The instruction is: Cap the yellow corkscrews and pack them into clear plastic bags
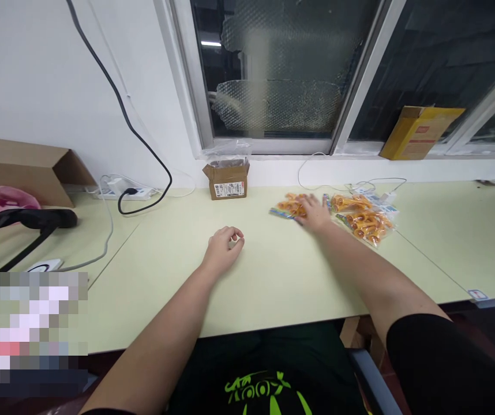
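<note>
My right hand [315, 213] reaches over a clear packet of orange plastic pieces [288, 206] with a blue-green edge. Its fingers are spread and lie on the packet's right part, hiding some of it. Just right of that hand are more clear packets of orange pieces [366, 222], heaped together; the pieces have rounded, ring-like ends. My left hand [224, 249] rests on the pale green table [269, 282] with its fingers curled in. Thumb and forefinger form a loose loop, and nothing shows in it.
A small open cardboard box [229, 181] with a label stands against the wall. On the left are a larger carton [18, 167], a pink bag [5, 204], a black frame-like object [35, 219], a power strip [130, 192] and a black cable [120, 98]. A yellow box [420, 135] leans on the window.
</note>
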